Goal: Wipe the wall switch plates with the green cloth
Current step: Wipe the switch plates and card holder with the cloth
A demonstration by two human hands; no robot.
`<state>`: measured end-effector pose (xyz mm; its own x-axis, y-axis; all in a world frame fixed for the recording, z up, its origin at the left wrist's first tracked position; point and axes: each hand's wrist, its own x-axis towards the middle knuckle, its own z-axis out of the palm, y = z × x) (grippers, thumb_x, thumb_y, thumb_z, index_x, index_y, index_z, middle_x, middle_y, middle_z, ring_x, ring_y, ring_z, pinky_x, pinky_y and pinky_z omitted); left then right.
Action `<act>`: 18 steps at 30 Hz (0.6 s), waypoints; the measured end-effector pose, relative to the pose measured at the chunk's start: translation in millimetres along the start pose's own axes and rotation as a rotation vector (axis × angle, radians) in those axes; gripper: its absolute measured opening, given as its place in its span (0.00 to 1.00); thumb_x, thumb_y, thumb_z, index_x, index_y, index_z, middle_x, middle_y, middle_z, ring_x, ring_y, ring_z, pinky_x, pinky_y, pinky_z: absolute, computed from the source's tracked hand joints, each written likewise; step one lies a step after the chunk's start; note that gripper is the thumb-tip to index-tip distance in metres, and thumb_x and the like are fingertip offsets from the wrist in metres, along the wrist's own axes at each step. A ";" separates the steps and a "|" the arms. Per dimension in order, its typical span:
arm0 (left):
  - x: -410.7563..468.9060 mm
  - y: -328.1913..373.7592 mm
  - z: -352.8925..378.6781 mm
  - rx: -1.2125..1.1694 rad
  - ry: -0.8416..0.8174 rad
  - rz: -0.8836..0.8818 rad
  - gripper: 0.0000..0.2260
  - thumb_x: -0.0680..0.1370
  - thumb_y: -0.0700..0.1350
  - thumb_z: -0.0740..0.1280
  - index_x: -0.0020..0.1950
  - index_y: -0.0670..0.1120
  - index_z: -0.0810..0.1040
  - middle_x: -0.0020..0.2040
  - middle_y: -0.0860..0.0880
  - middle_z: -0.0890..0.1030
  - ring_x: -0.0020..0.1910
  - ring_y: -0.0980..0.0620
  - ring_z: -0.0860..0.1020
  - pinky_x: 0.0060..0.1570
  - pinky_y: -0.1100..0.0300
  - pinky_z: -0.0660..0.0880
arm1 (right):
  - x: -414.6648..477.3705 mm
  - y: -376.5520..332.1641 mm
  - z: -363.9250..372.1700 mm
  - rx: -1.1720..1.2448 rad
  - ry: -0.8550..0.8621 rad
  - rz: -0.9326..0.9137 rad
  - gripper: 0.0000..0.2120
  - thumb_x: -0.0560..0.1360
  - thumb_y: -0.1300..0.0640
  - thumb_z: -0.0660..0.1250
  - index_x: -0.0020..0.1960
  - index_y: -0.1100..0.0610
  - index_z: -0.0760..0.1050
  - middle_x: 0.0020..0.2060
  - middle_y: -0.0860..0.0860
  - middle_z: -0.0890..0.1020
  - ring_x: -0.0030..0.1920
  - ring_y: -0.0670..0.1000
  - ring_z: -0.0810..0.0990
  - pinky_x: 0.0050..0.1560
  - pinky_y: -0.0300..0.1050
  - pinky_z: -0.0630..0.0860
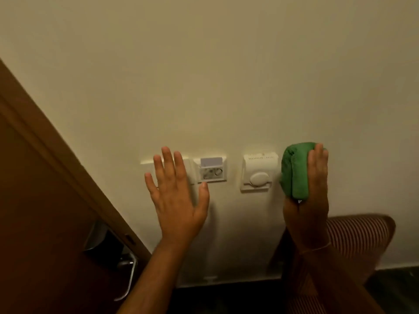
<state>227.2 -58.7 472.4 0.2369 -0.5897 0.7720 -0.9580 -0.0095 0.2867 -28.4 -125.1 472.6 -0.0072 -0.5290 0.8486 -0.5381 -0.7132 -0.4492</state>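
Three white plates sit in a row on the cream wall. My left hand [176, 196] lies flat with fingers spread over the leftmost switch plate [147, 164], hiding most of it. Beside it is a key-card holder plate [212, 169] with a card in its slot. Further right is a thermostat plate [259, 174] with a round dial. My right hand [313, 196] grips a bunched green cloth [293, 169] against the wall just right of the thermostat, apart from its face.
A brown wooden door [45, 200] with a metal lever handle [128, 277] stands at the left. A striped upholstered chair [358, 241] stands against the wall at lower right. Dark floor runs along the skirting.
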 end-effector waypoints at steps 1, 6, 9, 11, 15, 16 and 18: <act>14.0 -4.4 -5.7 -0.003 0.032 -0.002 0.36 0.90 0.65 0.46 0.93 0.51 0.36 0.92 0.49 0.35 0.92 0.49 0.36 0.89 0.48 0.31 | 10.1 -7.8 3.0 0.011 0.021 -0.027 0.42 0.81 0.69 0.63 0.88 0.49 0.49 0.88 0.44 0.52 0.88 0.55 0.51 0.88 0.50 0.53; 68.5 -20.0 -19.8 0.012 0.145 0.019 0.37 0.91 0.63 0.50 0.92 0.51 0.36 0.92 0.51 0.34 0.92 0.49 0.35 0.89 0.47 0.30 | 34.6 -38.2 22.6 0.049 0.002 -0.156 0.40 0.82 0.63 0.62 0.88 0.50 0.49 0.88 0.49 0.52 0.88 0.58 0.52 0.88 0.55 0.53; 92.8 -26.8 -15.2 0.034 0.162 0.052 0.40 0.89 0.58 0.56 0.92 0.52 0.35 0.91 0.52 0.33 0.92 0.50 0.34 0.89 0.47 0.31 | 34.6 -49.6 41.1 0.052 -0.026 -0.201 0.33 0.88 0.54 0.60 0.88 0.51 0.49 0.88 0.48 0.53 0.88 0.57 0.53 0.88 0.58 0.55; 109.3 -33.2 -8.4 0.062 0.147 0.079 0.40 0.88 0.57 0.57 0.93 0.50 0.37 0.91 0.52 0.32 0.91 0.51 0.33 0.89 0.47 0.31 | 30.8 -53.7 53.7 0.043 -0.063 -0.211 0.33 0.89 0.52 0.61 0.88 0.50 0.48 0.88 0.47 0.52 0.88 0.55 0.53 0.88 0.58 0.56; 134.6 -43.6 9.0 0.055 0.124 0.088 0.40 0.88 0.56 0.59 0.92 0.52 0.37 0.91 0.51 0.32 0.91 0.51 0.33 0.89 0.46 0.31 | 18.6 -53.9 78.6 0.034 -0.141 -0.194 0.38 0.85 0.57 0.61 0.88 0.48 0.46 0.88 0.45 0.51 0.88 0.52 0.52 0.88 0.54 0.55; 137.3 -45.7 13.7 0.062 0.134 0.092 0.40 0.88 0.57 0.59 0.92 0.53 0.36 0.91 0.51 0.33 0.91 0.50 0.33 0.89 0.46 0.31 | 14.4 -52.8 84.2 0.028 -0.155 -0.184 0.38 0.85 0.56 0.61 0.88 0.47 0.45 0.88 0.44 0.50 0.88 0.51 0.51 0.88 0.51 0.53; 138.8 -50.1 22.3 0.082 0.169 0.111 0.41 0.87 0.57 0.59 0.93 0.54 0.38 0.92 0.51 0.34 0.91 0.50 0.33 0.89 0.46 0.31 | 3.7 -49.1 95.1 0.017 -0.164 -0.171 0.35 0.86 0.57 0.58 0.88 0.47 0.46 0.88 0.44 0.50 0.88 0.49 0.50 0.88 0.48 0.51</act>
<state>304.5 -158.0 552.6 0.1462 -0.4473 0.8824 -0.9880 -0.0214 0.1529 78.2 -135.7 471.3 0.2206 -0.4669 0.8564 -0.5051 -0.8058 -0.3092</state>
